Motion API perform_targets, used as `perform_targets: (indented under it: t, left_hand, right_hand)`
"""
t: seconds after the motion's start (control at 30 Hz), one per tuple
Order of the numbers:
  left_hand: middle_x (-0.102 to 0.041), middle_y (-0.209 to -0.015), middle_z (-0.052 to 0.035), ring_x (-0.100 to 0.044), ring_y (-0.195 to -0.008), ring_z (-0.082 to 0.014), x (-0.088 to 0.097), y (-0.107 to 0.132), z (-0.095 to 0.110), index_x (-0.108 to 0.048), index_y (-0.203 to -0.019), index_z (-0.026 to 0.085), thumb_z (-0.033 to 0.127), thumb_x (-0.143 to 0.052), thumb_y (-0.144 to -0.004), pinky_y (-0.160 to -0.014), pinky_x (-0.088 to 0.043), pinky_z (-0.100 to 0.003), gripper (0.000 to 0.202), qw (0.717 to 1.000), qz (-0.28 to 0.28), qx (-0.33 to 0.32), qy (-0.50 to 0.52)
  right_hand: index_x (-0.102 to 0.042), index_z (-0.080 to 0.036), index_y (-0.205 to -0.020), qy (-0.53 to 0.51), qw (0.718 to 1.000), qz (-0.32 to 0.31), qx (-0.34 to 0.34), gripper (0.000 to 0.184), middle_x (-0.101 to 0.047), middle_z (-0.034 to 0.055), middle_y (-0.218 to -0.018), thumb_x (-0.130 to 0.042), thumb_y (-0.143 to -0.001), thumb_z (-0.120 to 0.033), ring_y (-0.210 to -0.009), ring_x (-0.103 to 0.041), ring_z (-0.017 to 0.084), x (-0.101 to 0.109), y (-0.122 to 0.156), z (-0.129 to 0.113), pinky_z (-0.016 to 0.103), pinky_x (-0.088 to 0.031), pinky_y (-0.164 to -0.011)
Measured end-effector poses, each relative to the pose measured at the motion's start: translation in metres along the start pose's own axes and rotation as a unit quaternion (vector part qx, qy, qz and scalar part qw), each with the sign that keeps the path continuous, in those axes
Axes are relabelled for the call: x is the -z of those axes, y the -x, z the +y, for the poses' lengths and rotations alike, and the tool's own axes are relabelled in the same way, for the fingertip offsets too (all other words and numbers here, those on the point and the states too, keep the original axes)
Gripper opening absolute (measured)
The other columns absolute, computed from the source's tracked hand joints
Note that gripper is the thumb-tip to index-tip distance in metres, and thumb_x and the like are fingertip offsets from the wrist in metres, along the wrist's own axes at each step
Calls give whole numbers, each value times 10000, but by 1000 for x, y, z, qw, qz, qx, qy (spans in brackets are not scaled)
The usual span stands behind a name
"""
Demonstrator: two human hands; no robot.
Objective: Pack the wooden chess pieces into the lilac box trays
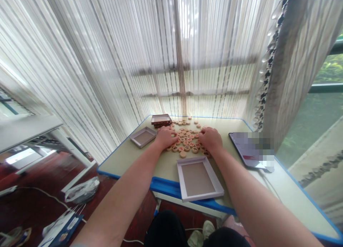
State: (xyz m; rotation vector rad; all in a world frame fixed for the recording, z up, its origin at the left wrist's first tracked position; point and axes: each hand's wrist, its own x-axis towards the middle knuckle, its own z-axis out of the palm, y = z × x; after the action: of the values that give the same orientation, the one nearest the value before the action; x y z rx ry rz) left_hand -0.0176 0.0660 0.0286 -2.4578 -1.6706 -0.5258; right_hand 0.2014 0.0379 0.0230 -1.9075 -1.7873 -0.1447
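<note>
Round wooden Chinese chess pieces (187, 148) lie in a loose cluster at the middle of the table, some with red or dark characters showing, others plain side up. At the cluster's left side is my left hand (165, 137), its fingers bent down among the pieces; what is under them is hidden. My right hand (211, 139) is on the opposite side, fingers curled and pinched at a piece by the cluster's edge. Close to me, an open shallow box tray (179, 175) lies between my forearms, partly over the table's front edge.
Another shallow box tray (137, 143) lies left of my left hand, with a stacked patterned box (161, 122) behind it. A tablet (242, 150) with a cable lies at right. Blue edging borders the table (118, 161); striped curtains (128, 54) hang behind.
</note>
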Motion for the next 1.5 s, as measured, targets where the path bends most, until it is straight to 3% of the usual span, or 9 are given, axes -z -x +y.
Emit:
perform_targets:
  t: [0.13,0.3,0.43,0.57,0.87,0.97,1.17,1.33,1.5]
  left_hand:
    - [-674,-995,-73,-560,-972,-224,1,2,3,-662,-1068,255,442,-429,-851,-882,-343,-370,369,1000,4,-8,-20]
    - [-687,-928,-65,-577,-937,-243,-3,-1,0,-665,-1037,239,504,-540,-769,-852,-371,-375,397,1000,0,4,-5]
    - [-674,-908,-32,-588,-889,-193,-8,-6,-4,-659,-1030,228,325,-612,-736,-828,-417,-325,313,997,32,7,75]
    - [-648,-924,-39,-588,-781,-124,-14,-11,-4,-674,-950,166,150,-570,-722,-746,-469,-246,251,983,60,-52,166]
    - [-617,-841,-27,-573,-717,-104,-18,-10,-7,-680,-868,141,7,-518,-614,-678,-496,-221,330,965,61,-98,234]
    - [-615,-831,-32,-570,-754,-119,-17,-10,-6,-688,-839,146,1,-509,-616,-733,-491,-246,321,968,75,-121,207]
    - [-644,-788,-28,-586,-804,-143,-13,-10,-8,-702,-806,158,-3,-474,-616,-801,-478,-266,337,975,21,-138,174]
    - [-655,-1027,-61,-574,-994,-157,-10,-8,-10,-679,-989,158,27,-426,-682,-925,-439,-283,419,983,72,-88,146]
    - [-653,-1120,-19,-538,-1099,-157,-12,-9,-1,-663,-1060,232,168,-445,-791,-1013,-377,-320,353,987,6,-135,90]
  right_hand:
    - [-718,-186,-840,-10,1000,11,-3,308,-664,98,-973,-422,-792,-256,-898,-559,235,1,0,-2,319,-420,-771]
    - [-721,-185,-853,-19,1000,7,-14,310,-664,99,-990,-424,-792,-250,-903,-565,236,2,1,-1,326,-422,-787]
    - [-723,-188,-858,-24,1000,0,-12,313,-663,102,-991,-420,-794,-238,-909,-569,231,2,0,-1,323,-421,-795]
    - [-724,-186,-849,-18,1000,2,-14,328,-663,113,-973,-409,-801,-264,-911,-572,236,2,-1,-1,326,-425,-775]
    - [-716,-206,-870,-22,999,-3,-27,327,-659,94,-992,-407,-807,-291,-891,-584,215,1,0,-1,308,-423,-749]
    - [-715,-206,-867,-19,999,5,-27,319,-661,89,-978,-414,-803,-291,-885,-588,210,0,0,-1,298,-423,-746]
    - [-715,-200,-836,-9,1000,-2,-9,319,-662,90,-956,-405,-810,-270,-878,-592,208,-2,-1,-4,289,-428,-732]
    - [-717,-195,-870,-11,1000,-11,-11,330,-660,101,-981,-401,-821,-280,-891,-590,207,-3,-1,-2,290,-432,-755]
    - [-717,-197,-891,-21,1000,-18,-10,323,-662,91,-988,-412,-819,-276,-923,-577,202,-2,-1,-3,288,-424,-803]
